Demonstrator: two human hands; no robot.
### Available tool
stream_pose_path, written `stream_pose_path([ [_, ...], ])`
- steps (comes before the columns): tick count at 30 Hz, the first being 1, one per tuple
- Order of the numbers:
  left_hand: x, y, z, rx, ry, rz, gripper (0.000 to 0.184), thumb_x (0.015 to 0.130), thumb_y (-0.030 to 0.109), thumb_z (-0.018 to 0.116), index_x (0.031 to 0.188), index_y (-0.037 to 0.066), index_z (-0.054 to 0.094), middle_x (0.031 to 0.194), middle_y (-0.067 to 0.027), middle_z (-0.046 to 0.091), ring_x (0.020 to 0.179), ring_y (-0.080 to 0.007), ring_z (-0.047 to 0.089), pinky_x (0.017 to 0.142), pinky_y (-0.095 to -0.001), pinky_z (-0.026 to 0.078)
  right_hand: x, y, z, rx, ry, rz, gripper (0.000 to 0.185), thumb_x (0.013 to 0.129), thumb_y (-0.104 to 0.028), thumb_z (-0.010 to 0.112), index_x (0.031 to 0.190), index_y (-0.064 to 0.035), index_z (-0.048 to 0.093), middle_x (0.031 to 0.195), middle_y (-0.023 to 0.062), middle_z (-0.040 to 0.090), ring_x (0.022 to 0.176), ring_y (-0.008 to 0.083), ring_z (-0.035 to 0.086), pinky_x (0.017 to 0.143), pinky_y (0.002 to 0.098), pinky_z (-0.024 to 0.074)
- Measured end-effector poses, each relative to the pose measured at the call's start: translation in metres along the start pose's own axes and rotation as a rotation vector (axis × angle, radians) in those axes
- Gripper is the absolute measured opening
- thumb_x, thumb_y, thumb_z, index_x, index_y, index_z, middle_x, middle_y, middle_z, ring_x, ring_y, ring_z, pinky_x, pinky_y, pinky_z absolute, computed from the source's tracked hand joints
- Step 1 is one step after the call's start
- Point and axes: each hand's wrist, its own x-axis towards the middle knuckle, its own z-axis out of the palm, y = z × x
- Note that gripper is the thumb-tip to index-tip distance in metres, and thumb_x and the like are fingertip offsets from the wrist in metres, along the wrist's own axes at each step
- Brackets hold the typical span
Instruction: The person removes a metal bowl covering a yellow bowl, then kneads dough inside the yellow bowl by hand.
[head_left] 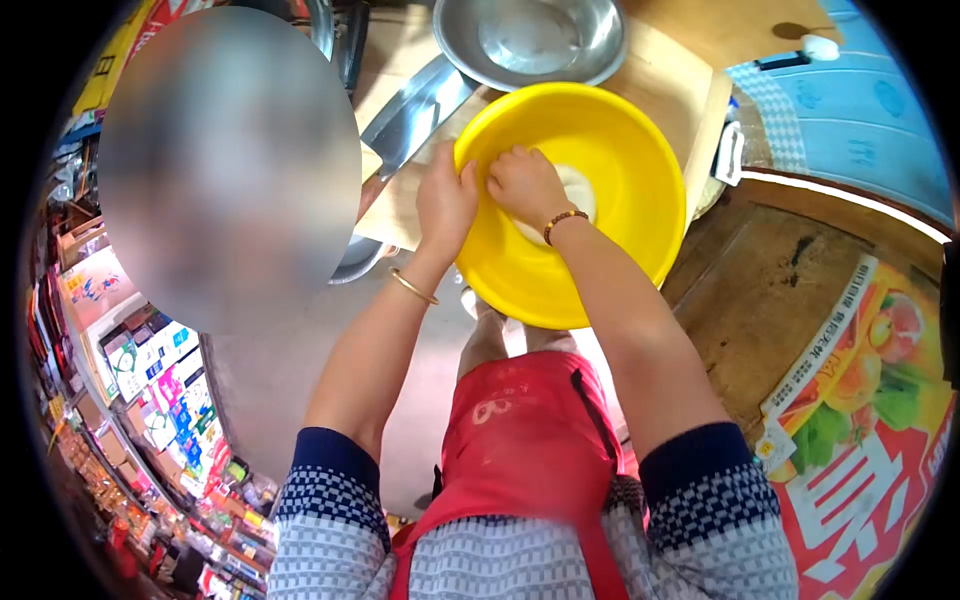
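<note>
A large yellow basin (640,240) fills the middle of the view, sitting at the near edge of a wooden board. At its left rim is my left hand (447,205), closed with the thumb over the edge and the fingers outside. My right hand (527,188) is inside the basin, its fingers curled into a fist near the left inner wall. A smooth white lump that looks like dough (577,193) lies at the bottom, partly covered by my right hand and wrist. Whatever the curled fingers hold, if anything, is hidden.
Behind the yellow basin stands a metal basin (530,40). A broad-bladed cleaver (415,115) lies left of it on the wooden board (675,75). A printed fruit carton (860,430) is at right. Packed shop shelves (160,400) line the left; a blurred patch covers the upper left.
</note>
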Motion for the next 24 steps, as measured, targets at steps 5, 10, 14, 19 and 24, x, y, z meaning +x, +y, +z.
stream_pose_path([
  [5,-0.009,0.003,0.007,0.037,-0.029,-0.118,0.022,0.09,0.017,0.058,0.108,0.006,0.052,0.086,-0.0222,0.064,0.081,-0.0443,0.061,0.068,-0.0511,0.048,-0.046,-0.029,-0.062,-0.145,-0.231,0.156,0.025,0.085,-0.03,0.056,0.078,-0.0103,0.07,0.081,0.0083,0.066,0.083,0.025,0.061,0.081,0.0398,0.0448],
  [10,-0.006,-0.001,0.006,-0.033,-0.023,-0.064,0.021,0.089,0.016,0.059,0.107,0.006,0.052,0.087,-0.0224,0.064,0.082,-0.0443,0.061,0.069,-0.0512,0.047,-0.108,-0.024,-0.054,-0.149,-0.159,-0.101,0.023,0.079,-0.028,0.06,0.068,-0.0094,0.067,0.074,0.0075,0.063,0.08,0.025,0.059,0.081,0.044,0.0438],
  [14,-0.005,0.002,0.003,-0.028,-0.099,-0.133,0.02,0.089,0.013,0.058,0.107,0.005,0.052,0.089,-0.0222,0.064,0.084,-0.044,0.06,0.07,-0.0502,0.047,-0.106,-0.016,-0.046,-0.198,-0.107,-0.107,0.015,0.074,-0.023,0.06,0.065,-0.0114,0.064,0.07,0.0049,0.061,0.076,0.0241,0.057,0.08,0.0413,0.0418],
  [19,-0.006,0.004,0.001,-0.115,-0.097,-0.128,0.019,0.089,0.011,0.056,0.106,0.004,0.053,0.094,-0.023,0.063,0.089,-0.0435,0.059,0.073,-0.0486,0.046,-0.075,-0.02,-0.034,-0.144,-0.045,0.012,0.014,0.073,-0.022,0.061,0.063,-0.0121,0.063,0.067,0.005,0.059,0.074,0.0242,0.056,0.078,0.0399,0.0417],
  [24,-0.004,0.006,0.002,-0.147,-0.075,-0.151,0.022,0.089,0.01,0.056,0.11,0.004,0.053,0.096,-0.0226,0.062,0.091,-0.0429,0.059,0.075,-0.047,0.046,-0.048,-0.02,-0.032,-0.14,-0.116,0.056,0.013,0.071,-0.021,0.062,0.061,-0.0122,0.061,0.066,0.0048,0.058,0.072,0.0237,0.056,0.076,0.039,0.0421],
])
